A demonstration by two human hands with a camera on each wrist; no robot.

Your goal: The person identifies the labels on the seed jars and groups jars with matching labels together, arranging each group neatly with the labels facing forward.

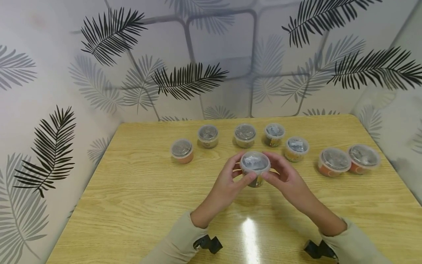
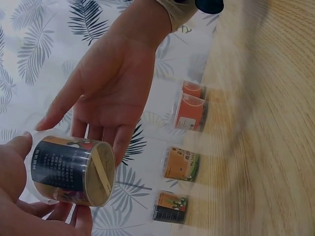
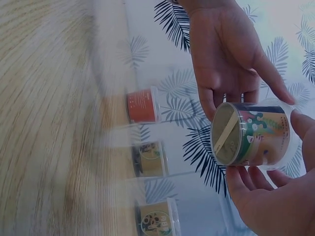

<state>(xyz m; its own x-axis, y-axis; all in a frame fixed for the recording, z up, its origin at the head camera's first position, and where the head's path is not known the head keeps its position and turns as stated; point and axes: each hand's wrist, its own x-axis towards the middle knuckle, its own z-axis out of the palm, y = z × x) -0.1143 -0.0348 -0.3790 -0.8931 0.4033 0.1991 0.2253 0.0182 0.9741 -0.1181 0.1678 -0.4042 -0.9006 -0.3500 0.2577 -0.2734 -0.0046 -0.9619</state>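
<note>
A clear plastic tub [image 1: 255, 163] with a translucent lid is held between both hands above the table. My left hand [image 1: 227, 179] grips its left side, thumb toward the near face and fingers round the back. On the opposite side my right hand [image 1: 286, 178] grips it in the same way. In the left wrist view the tub [image 2: 61, 167] shows a dark label panel with small print. A flat wooden stick [image 3: 227, 132] lies across its base, seen in the right wrist view. Green and orange label artwork shows there too.
Behind the hands, a lidded orange tub [image 1: 182, 151] stands at the left, with several similar tubs along the back, including one [image 1: 245, 135]. Two larger orange-red tubs [image 1: 334, 162] stand at the right. The wooden table [image 1: 132, 205] meets a leaf-patterned wall [image 1: 224, 47].
</note>
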